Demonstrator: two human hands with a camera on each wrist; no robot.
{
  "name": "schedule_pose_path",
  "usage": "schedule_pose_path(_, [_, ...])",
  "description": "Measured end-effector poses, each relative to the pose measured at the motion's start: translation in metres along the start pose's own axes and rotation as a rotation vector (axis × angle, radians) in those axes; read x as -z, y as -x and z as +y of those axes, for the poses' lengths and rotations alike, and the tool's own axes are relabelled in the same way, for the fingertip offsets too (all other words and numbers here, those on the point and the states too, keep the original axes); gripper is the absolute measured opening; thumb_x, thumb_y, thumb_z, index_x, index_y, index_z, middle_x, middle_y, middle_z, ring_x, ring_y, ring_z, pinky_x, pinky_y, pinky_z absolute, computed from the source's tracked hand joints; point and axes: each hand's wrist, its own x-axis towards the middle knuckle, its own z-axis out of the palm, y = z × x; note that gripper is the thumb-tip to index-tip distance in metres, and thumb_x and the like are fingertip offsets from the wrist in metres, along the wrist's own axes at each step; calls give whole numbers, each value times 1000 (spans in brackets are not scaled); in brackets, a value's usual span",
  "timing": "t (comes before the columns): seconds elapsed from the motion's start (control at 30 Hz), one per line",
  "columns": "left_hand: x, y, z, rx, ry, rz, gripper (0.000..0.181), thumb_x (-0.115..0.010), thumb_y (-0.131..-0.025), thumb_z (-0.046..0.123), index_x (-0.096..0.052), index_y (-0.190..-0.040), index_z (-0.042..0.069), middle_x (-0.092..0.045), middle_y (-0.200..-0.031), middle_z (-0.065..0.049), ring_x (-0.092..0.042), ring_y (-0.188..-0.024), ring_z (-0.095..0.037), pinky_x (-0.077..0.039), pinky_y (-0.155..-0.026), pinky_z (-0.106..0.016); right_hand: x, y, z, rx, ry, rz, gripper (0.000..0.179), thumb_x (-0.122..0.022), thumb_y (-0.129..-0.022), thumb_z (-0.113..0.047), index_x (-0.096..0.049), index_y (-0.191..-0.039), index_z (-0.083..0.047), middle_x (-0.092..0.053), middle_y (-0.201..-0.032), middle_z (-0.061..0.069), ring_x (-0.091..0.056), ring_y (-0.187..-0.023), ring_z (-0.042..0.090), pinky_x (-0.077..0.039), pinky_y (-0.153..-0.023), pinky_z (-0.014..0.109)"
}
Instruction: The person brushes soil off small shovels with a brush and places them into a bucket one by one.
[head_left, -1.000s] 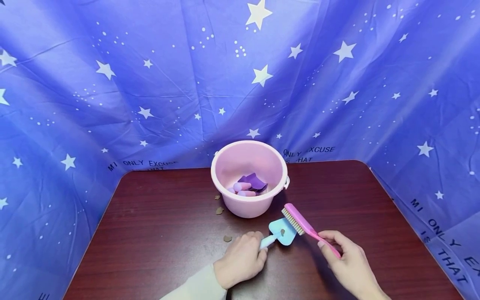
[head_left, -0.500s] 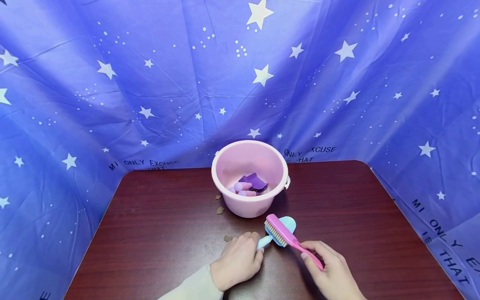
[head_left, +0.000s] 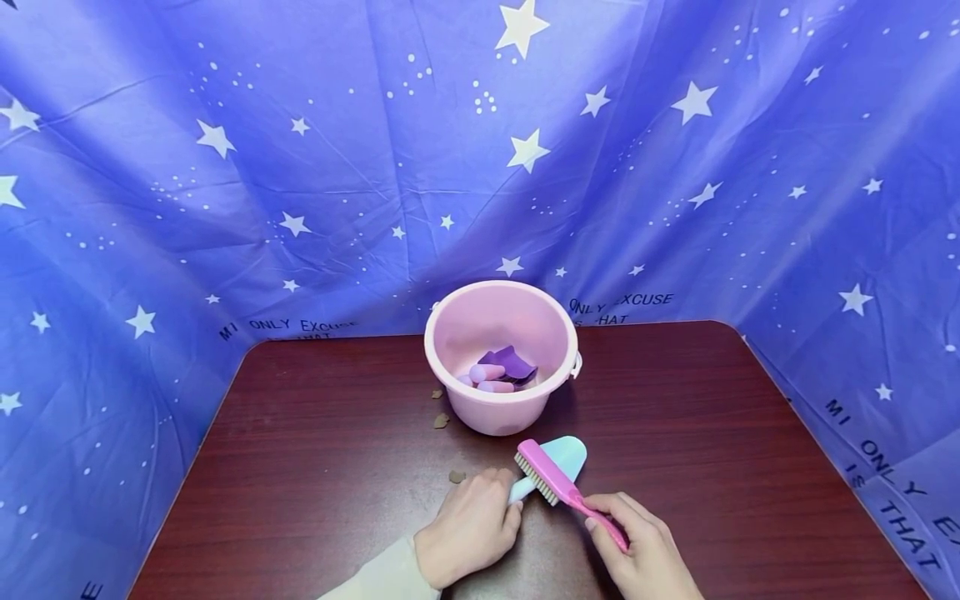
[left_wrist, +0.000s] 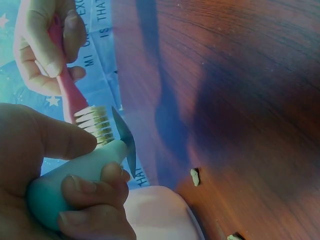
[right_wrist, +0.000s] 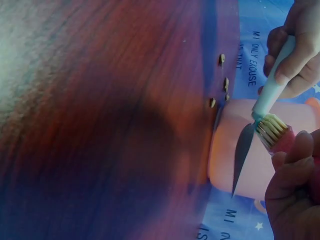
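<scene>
My left hand (head_left: 474, 525) grips the pale blue handle of a small toy shovel (head_left: 568, 454), its blade pointing right and held above the table. A pink scrubbing brush (head_left: 547, 468) is held by its handle in my right hand (head_left: 637, 546). The brush head lies across the base of the blade, its pale bristles (left_wrist: 97, 122) at the neck of the shovel in the left wrist view. From the right wrist, the blade (right_wrist: 243, 152) shows almost edge-on beside the bristles. The brush partly hides the blade in the head view.
A pink bucket (head_left: 498, 414) stands just behind the hands, holding pink-handled tools (head_left: 487, 372) and a purple piece (head_left: 513, 363). Several brown bits, such as one flake (head_left: 457, 477), lie left on the dark wooden table (head_left: 315, 467). Blue star-printed cloth (head_left: 337, 167) surrounds it.
My right hand has swept the brush leftward over the shovel blade toward its handle. The brown bit seen on the blade earlier no longer shows. My left hand has shifted slightly left and turned the shovel.
</scene>
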Motion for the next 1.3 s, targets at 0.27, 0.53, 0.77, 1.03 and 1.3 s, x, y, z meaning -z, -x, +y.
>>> schedule_pose_path(0.27, [4, 3, -2, 24, 2, -26, 23, -65, -81, 20, -45, -70, 18, -43, -64, 6, -50, -55, -13, -33, -43, -29, 1, 2, 6, -21, 43, -12, 34, -74, -74, 3, -68, -99, -19, -57, -87, -16, -47, -71, -1, -38, -65, 16])
schedule_pose_path(0.53, [5, 6, -5, 40, 1, -22, 23, -65, -81, 20, -45, -70, 18, -45, -64, 6, -51, -54, -14, -33, -43, -30, -2, 2, 10, -8, 26, -12, 32, -73, -76, 3, -67, -99, -18, -58, -87, -13, -47, -71, -1, -38, -63, 17])
schedule_pose_path(0.77, [5, 10, -8, 65, 8, -41, 23, -65, -81, 20, -45, -69, 20, -47, -64, 6, -53, -55, -15, -34, -43, -31, -5, 4, 17, 0, 32, 30, 37, -74, -70, 8, -68, -98, -16, -55, -85, -13, -46, -69, 0, -35, -62, 12])
schedule_pose_path(1.03, [4, 14, -12, 75, -8, -59, 25, -65, -81, 21, -45, -67, 18, -47, -64, 4, -51, -53, -15, -35, -43, -31, -4, 3, 28, 3, 74, 40, 33, -74, -72, 5, -68, -99, -14, -59, -85, -10, -50, -71, 0, -39, -64, 16])
schedule_pose_path(1.3, [4, 18, -14, 68, -1, -60, 24, -67, -80, 21, -46, -68, 18, -46, -63, 5, -50, -53, -14, -36, -44, -31, 2, -2, 33, -73, 118, 68, 34, -75, -72, 5, -69, -99, -15, -62, -89, -11, -52, -72, 3, -40, -65, 16])
